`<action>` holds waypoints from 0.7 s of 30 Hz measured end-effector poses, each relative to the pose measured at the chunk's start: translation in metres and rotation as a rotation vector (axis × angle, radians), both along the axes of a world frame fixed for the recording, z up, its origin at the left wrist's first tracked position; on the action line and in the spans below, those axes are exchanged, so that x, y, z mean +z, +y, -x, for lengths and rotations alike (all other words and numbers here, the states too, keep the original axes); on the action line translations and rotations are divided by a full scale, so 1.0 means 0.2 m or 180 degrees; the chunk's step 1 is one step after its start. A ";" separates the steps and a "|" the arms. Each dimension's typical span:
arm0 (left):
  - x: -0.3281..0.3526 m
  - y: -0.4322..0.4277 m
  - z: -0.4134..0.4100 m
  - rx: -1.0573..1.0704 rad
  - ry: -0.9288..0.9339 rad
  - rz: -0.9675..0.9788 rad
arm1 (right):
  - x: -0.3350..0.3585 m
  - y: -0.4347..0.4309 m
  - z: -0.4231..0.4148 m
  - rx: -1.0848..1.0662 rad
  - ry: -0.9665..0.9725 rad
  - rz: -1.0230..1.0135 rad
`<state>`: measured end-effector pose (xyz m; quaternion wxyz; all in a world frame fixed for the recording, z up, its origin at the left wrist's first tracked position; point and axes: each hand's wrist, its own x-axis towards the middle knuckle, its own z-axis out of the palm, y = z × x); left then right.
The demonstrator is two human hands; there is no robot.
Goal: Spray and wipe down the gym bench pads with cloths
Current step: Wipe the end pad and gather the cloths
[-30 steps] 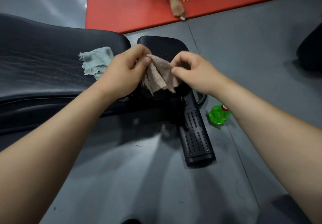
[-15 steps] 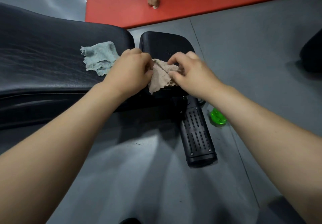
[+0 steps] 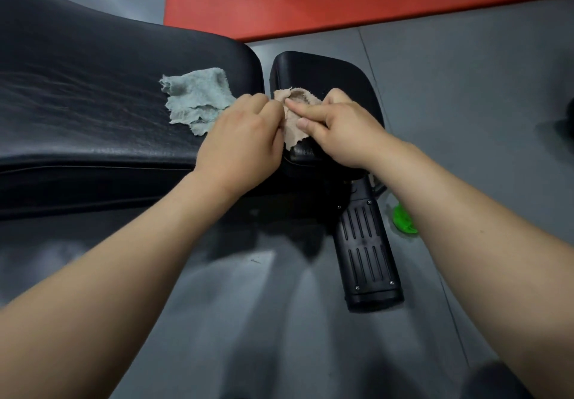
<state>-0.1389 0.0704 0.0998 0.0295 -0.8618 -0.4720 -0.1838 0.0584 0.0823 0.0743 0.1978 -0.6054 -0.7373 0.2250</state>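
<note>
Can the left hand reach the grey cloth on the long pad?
Probably yes. The grey cloth lies uncovered on the long pad, right beside the left hand. But that hand is pinching the beige cloth and would have to let go first.

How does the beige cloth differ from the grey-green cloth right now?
The beige cloth sits on the small pad, while the grey-green cloth lies on the long pad. The left hand and right hand both hold the beige cloth, but the grey-green cloth lies unheld. Both are crumpled rags with ragged edges.
</note>
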 end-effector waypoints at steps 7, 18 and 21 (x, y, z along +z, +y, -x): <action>-0.04 0.02 -0.03 0.0455 -0.0209 -0.0164 | 0.00 0.30 0.04 -0.0042 -0.0176 -0.0166; -0.08 0.04 -0.05 0.0541 0.0179 -0.0520 | 0.05 0.66 0.12 -0.0148 -0.0371 -0.0266; -0.08 0.05 -0.04 0.0534 0.0203 -0.0542 | 0.05 0.69 0.11 -0.0338 -0.0447 -0.0253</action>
